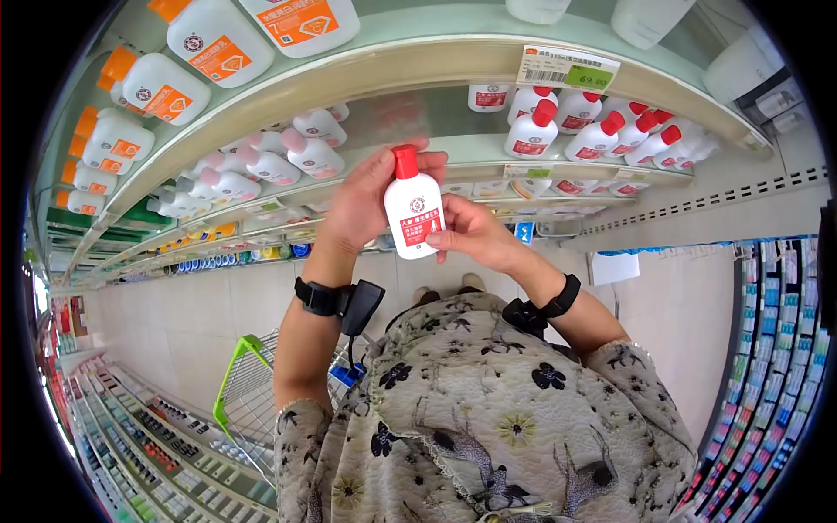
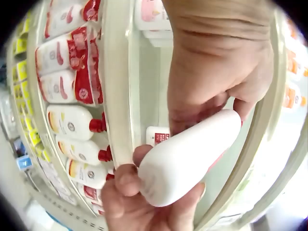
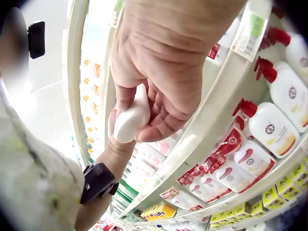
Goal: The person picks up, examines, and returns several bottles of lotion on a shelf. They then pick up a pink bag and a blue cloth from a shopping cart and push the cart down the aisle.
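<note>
A white lotion bottle [image 1: 417,213] with a red cap and a red label is held up between both hands, label toward the head camera. My left hand [image 1: 364,199] grips its upper part from behind, fingers showing around the cap. Lower down, my right hand [image 1: 482,235] pinches the bottle's side near the base, thumb across the front. From the left wrist, the plain white back of the bottle [image 2: 187,159] shows between the hands. In the right wrist view the bottle [image 3: 131,118] sits under the curled fingers of my right hand [image 3: 161,72].
Ahead, a shelf carries red-capped bottles [image 1: 532,131] on the right and pink-capped bottles [image 1: 314,157] on the left. Orange-capped bottles [image 1: 214,44] stand on the upper shelf, whose edge bears a price tag [image 1: 571,68]. A shopping cart [image 1: 248,383] is at the lower left.
</note>
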The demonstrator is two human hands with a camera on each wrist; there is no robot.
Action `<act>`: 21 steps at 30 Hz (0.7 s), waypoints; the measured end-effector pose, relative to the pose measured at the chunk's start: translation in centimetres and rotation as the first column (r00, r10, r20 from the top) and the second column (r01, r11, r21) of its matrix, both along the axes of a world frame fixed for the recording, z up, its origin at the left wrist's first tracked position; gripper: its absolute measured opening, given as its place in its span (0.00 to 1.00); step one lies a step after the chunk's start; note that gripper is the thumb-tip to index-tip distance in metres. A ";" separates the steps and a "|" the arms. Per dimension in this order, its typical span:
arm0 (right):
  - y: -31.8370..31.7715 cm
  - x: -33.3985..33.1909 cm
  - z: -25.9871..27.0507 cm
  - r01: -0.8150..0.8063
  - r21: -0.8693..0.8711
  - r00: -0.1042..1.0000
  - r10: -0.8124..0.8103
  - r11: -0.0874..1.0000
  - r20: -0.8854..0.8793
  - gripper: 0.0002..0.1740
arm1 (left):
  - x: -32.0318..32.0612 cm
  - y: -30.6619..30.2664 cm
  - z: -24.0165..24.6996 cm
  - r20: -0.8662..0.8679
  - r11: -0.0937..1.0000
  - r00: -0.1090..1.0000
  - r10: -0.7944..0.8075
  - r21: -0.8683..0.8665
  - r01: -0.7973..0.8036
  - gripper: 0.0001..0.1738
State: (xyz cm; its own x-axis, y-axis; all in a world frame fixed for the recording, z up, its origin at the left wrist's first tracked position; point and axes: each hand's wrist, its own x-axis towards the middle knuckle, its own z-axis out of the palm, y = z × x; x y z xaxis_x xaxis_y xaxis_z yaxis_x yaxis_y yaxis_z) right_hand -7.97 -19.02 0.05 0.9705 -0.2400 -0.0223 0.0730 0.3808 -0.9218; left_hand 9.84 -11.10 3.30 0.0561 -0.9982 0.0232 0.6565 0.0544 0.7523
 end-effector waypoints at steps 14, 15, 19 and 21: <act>-2.3 0.2 -2.2 0.362 -0.275 0.931 -0.362 0.891 0.052 0.22 | -0.9 -1.6 1.8 0.869 0.898 0.423 0.257 -0.053 -0.437 0.23; -3.2 0.7 -2.2 0.478 -0.297 0.877 -0.470 0.826 0.105 0.22 | 0.0 -2.4 2.3 0.868 0.899 0.425 0.257 -0.053 -0.434 0.23; -6.5 2.6 -3.0 0.651 -0.416 0.740 -0.653 0.634 0.164 0.23 | 2.9 -6.6 2.4 0.843 0.848 0.321 0.431 -0.257 -0.463 0.20; -6.9 3.8 -2.1 0.715 -0.443 0.671 -0.708 0.541 0.219 0.24 | 4.4 -8.4 1.9 0.770 0.817 0.331 0.545 -0.399 -0.417 0.18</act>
